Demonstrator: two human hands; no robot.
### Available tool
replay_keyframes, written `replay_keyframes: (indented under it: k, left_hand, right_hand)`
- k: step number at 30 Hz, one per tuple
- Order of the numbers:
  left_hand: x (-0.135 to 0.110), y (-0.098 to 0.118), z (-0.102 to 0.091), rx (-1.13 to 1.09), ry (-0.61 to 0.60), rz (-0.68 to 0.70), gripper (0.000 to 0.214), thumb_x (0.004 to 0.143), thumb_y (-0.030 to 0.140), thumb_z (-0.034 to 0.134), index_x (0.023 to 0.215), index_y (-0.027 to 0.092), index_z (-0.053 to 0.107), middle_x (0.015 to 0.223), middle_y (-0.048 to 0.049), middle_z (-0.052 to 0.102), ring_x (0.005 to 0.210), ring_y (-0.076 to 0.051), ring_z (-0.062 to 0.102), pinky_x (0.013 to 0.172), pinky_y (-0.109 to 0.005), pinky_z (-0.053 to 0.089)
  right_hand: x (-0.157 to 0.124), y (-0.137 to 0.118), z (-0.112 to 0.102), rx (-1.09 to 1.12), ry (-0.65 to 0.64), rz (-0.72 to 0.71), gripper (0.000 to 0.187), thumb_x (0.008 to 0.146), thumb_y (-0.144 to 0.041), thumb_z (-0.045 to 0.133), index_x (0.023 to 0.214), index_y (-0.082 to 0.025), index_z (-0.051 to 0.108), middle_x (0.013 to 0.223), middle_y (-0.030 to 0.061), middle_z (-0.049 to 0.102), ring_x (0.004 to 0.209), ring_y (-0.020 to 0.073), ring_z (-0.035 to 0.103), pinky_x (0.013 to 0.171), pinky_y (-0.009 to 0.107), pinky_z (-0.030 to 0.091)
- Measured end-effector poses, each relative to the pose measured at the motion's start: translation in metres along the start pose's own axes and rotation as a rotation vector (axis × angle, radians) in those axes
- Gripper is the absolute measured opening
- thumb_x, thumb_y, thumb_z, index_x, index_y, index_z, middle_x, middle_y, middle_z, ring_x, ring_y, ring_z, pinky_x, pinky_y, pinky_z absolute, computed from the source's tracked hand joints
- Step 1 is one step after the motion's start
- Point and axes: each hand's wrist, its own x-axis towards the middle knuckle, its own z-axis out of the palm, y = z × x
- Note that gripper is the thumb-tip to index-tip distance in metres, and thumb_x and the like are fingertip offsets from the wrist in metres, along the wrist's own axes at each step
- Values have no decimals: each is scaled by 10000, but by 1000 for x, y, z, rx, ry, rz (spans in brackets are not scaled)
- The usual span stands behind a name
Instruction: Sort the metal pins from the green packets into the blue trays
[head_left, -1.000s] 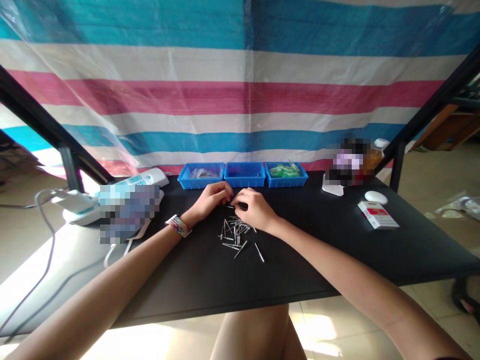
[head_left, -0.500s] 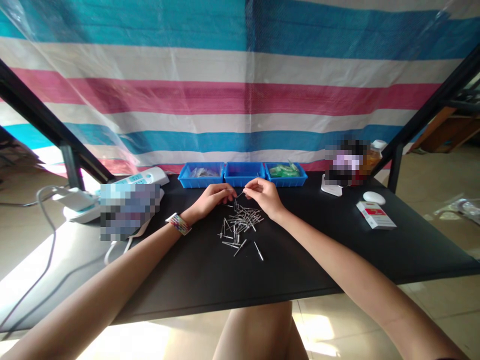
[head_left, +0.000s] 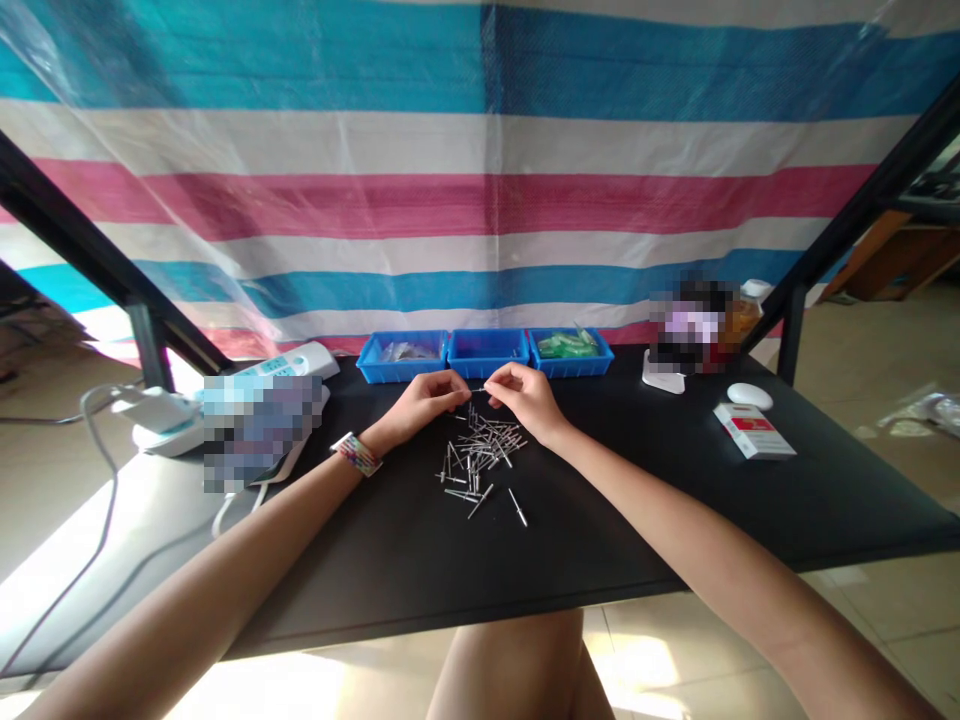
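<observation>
A loose pile of thin metal pins (head_left: pixel 478 458) lies on the black table (head_left: pixel 675 500). Just behind the pile, my left hand (head_left: pixel 424 398) and my right hand (head_left: pixel 523 395) meet fingertip to fingertip. Between them they pinch one thin metal pin (head_left: pixel 478 389), held level above the table. My left wrist wears a colourful band (head_left: pixel 357 452). Both hands have their fingers closed in a pinch.
Three blue trays stand along the back edge: left (head_left: pixel 402 356), middle (head_left: pixel 487 351), and right (head_left: pixel 571 348) with green pieces. A white device (head_left: pixel 161 418) with cables lies left. A red-and-white box (head_left: pixel 754 430) and a white mouse (head_left: pixel 749 396) lie right. A striped tarp hangs behind.
My right hand lifted off the pile with a pin and brought it to my left hand's fingertips. The left hand stayed in place.
</observation>
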Motion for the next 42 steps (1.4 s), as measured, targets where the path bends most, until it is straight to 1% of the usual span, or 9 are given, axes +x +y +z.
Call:
replay_keyframes:
  k: [5, 10, 14, 17, 19, 23, 27, 33, 42]
  left_hand:
    - [-1, -2, 1, -24, 65, 28, 393, 768, 507, 846, 808, 148, 690, 776, -27, 682, 673, -133, 578, 622, -252, 454]
    - [0, -4, 3, -55, 77, 20, 393, 746, 483, 869, 793, 146, 671, 757, -23, 680, 658, -126, 577, 614, -244, 447]
    - [-1, -1, 2, -11, 51, 9, 363, 817, 502, 790, 829, 150, 701, 740, -25, 674, 640, -129, 575, 576, -237, 422]
    - [-1, 0, 0, -4, 25, -8, 397, 891, 541, 683, 841, 148, 717, 729, -40, 676, 626, -134, 579, 537, -234, 385]
    - [-1, 0, 0, -6, 34, -20, 423, 898, 562, 668, 819, 149, 712, 725, -46, 678, 621, -135, 576, 528, -234, 375]
    - [-1, 1, 1, -2, 38, -49, 410, 840, 558, 736, 778, 155, 697, 713, -38, 680, 619, -132, 568, 534, -232, 377]
    - [-2, 3, 2, 20, 28, -30, 394, 813, 529, 771, 743, 150, 688, 673, -19, 642, 613, -123, 543, 548, -234, 386]
    - [-2, 1, 3, -13, 53, -8, 405, 750, 514, 848, 742, 146, 678, 669, -1, 615, 606, -113, 528, 569, -237, 393]
    - [0, -1, 5, -48, 101, 19, 405, 738, 506, 868, 785, 146, 689, 722, -10, 647, 637, -116, 551, 601, -245, 423]
  right_hand:
    - [-1, 0, -2, 18, -23, 69, 282, 741, -436, 809, 800, -196, 674, 696, 6, 711, 584, 158, 674, 580, 282, 552]
    - [-1, 0, -2, 49, -27, 54, 257, 730, -400, 803, 793, -198, 657, 725, 6, 714, 626, 163, 695, 622, 293, 570]
    - [-1, 0, -2, 5, -35, 22, 204, 716, -340, 784, 753, -207, 633, 681, -11, 676, 633, 164, 669, 617, 295, 551]
    - [-1, -1, -3, -4, -48, -6, 179, 711, -309, 773, 750, -209, 629, 677, -16, 662, 644, 163, 653, 617, 292, 534]
    - [0, -1, -3, -7, -54, -12, 168, 716, -303, 768, 757, -206, 636, 682, -14, 662, 642, 162, 649, 610, 290, 523]
    - [-1, 0, -2, -20, -55, -19, 156, 722, -292, 761, 764, -201, 641, 684, -11, 660, 638, 161, 648, 600, 283, 502]
    - [-2, 0, -3, -35, -64, -15, 158, 729, -301, 750, 771, -204, 632, 692, -18, 654, 633, 157, 651, 603, 283, 508]
    - [-1, -2, -5, -25, -56, 1, 161, 741, -319, 743, 780, -206, 634, 697, -32, 643, 588, 140, 640, 590, 279, 519]
    - [0, -3, -7, -27, -60, 38, 154, 730, -319, 734, 779, -205, 643, 667, -37, 637, 540, 129, 620, 554, 265, 501]
